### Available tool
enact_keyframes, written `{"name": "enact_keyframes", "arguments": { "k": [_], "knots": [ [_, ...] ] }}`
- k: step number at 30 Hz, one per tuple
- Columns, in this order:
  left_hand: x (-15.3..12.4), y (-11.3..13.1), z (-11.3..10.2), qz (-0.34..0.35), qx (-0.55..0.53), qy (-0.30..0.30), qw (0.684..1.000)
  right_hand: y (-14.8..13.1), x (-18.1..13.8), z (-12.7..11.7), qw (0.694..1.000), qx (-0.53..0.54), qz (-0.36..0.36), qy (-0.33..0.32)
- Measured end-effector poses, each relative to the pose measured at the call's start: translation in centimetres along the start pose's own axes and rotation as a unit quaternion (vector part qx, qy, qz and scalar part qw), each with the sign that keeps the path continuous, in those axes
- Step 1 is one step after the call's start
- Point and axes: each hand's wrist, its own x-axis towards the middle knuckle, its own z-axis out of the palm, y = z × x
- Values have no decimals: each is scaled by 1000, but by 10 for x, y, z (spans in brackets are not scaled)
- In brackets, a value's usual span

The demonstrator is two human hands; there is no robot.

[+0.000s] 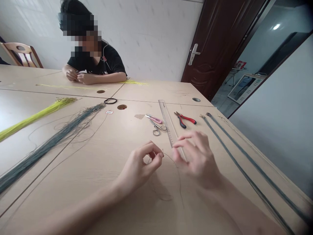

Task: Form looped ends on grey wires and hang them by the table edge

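My left hand (144, 161) is closed, with thumb and forefinger pinching a thin cord (180, 186). A tiny loop of the cord stands up at the fingertips, and the rest curves down in loose strands to the table. To its right, my right hand (195, 160) is raised over the lower end of a clear ruler (166, 119), slightly blurred. Its thumb and forefinger tips come together; what lies between them, if anything, I cannot make out. Beyond both hands lie small scissors (156, 127), a pink-handled cutter (155, 119) and red-and-black pliers (184, 119).
Bundles of yellow cord (41, 114) and dark green cord (53, 140) stretch across the left. Thinner green bundles (234, 158) run along the right side. A black ring (110, 101) and a small label (109, 112) lie near a table hole (122, 107). Another person (95, 62) sits opposite.
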Motion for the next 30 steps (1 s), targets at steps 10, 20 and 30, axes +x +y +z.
{"name": "enact_keyframes", "arguments": {
  "k": [10,20,30],
  "knots": [
    [-3,0,-3,6,-31,-7,999,93,8,35,947,-144,253,-134],
    [-2,1,-7,9,-44,5,999,119,54,65,889,-163,359,-233],
    [2,-1,-14,-8,-116,17,993,73,32,34,956,0,261,-131]
  ]
}}
